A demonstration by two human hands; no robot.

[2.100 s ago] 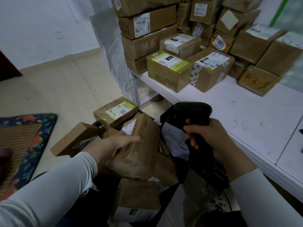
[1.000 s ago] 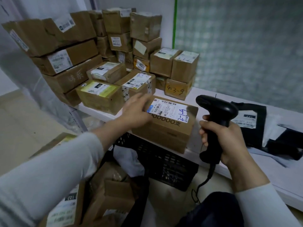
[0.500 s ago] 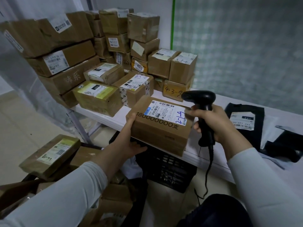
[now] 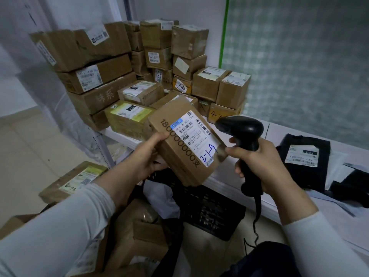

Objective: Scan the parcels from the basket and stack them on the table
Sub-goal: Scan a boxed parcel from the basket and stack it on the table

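My left hand (image 4: 148,156) grips a brown cardboard parcel (image 4: 175,148) by its left end, tilted up over the table's edge. Its white label, marked "2-1-9" in blue, faces me. My right hand (image 4: 261,162) holds a black corded barcode scanner (image 4: 242,128) by the handle, its head just right of the label. Below sits the black plastic basket (image 4: 209,212). More brown parcels (image 4: 139,232) lie heaped at the lower left. A stack of parcels (image 4: 139,76) fills the white table's (image 4: 279,208) far left.
Black mailer bags with a white label (image 4: 305,156) lie on the table's right side. A loose parcel with a yellow label (image 4: 75,178) sits low on the left, above the tiled floor (image 4: 30,148). A plastic sheet hangs by the table's left leg.
The parcel came up out of the heap to the table's edge. Since half a second ago my left hand has tilted it, label towards me, and the scanner has closed in on the label.
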